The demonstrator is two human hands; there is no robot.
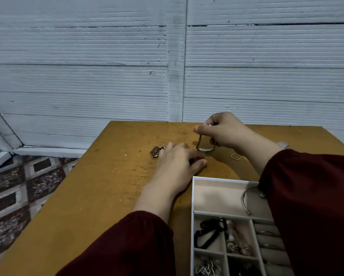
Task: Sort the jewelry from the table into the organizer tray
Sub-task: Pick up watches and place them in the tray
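Observation:
My right hand (225,131) pinches a silver bracelet (205,149) and holds it just above the brown table (99,186), past the far edge of the organizer tray (193,198). My left hand (178,164) rests palm down on the table, fingers curled, beside a small tangle of dark chain jewelry (156,152). A thin gold ring (235,156) lies on the table under my right wrist. The white tray's big far compartment holds a silver bangle (245,202). Its nearer compartments hold black cords (209,233), pale pink pieces and silver items.
A white corrugated wall (127,66) stands right behind the table's far edge. A patterned carpet (17,196) covers the floor to the left. My dark red sleeves cover the tray's right side. A small grey object (283,145) lies near the table's right edge.

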